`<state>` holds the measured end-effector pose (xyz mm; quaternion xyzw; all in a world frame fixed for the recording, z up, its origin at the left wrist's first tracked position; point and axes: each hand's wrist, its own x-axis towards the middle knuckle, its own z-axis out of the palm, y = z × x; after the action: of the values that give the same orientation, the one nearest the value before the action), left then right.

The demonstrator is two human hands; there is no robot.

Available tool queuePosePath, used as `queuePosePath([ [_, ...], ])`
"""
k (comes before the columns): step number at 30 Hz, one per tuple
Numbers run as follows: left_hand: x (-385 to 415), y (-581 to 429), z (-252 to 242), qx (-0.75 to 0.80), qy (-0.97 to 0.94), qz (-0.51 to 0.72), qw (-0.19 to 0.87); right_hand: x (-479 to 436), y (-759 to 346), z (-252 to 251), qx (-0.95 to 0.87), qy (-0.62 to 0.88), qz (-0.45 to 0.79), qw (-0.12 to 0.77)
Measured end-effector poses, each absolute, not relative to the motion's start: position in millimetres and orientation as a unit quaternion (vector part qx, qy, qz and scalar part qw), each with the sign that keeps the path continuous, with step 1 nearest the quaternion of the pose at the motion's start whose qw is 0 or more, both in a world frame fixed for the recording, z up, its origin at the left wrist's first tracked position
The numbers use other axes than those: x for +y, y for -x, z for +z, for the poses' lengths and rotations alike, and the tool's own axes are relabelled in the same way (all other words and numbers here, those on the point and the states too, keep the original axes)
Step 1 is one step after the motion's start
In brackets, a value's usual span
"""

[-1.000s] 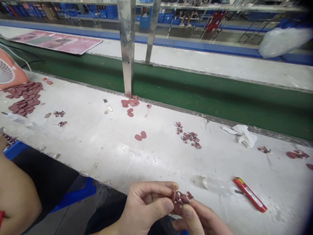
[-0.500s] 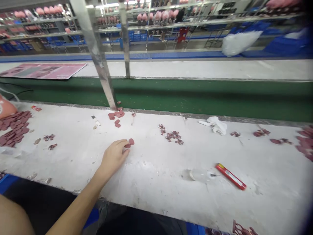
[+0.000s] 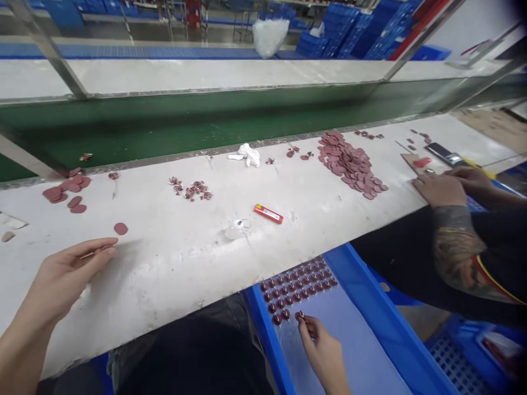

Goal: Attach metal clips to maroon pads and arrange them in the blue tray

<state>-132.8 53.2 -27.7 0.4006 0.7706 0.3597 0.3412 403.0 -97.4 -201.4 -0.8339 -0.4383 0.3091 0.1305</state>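
Observation:
Over the white tabletop on the left, my left hand has thumb and fingers drawn together; whatever is between them is hidden. A flat dark-red disc lies just beyond its fingertips. Low in the view, my right hand reaches into a blue tray lined with a pale sheet. It pinches a small dark-red piece with a light shiny part, at the end of the nearest row. Rows of similar small pieces stand in the tray's far part.
More discs lie at left and in a large pile at right. Small shiny red parts, a red-yellow packet, a clear bottle and a white cloth lie between. A co-worker's hands work at right.
The view has swung right and down, bringing my right hand, the tray and the co-worker into sight. My left hand has drawn back from the loose disc, which stays on the table.

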Motion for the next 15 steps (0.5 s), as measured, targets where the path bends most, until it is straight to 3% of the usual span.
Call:
queuePosePath([
  [4,43,112,-30,0.683,-0.263,0.479,0.485,-102,-409,-226,-0.441,0.837,0.308,0.105],
  [15,25,86,-15,0.609,-0.118,0.531,0.577,-94,-413,-249,-0.469,0.828,0.3,0.066],
])
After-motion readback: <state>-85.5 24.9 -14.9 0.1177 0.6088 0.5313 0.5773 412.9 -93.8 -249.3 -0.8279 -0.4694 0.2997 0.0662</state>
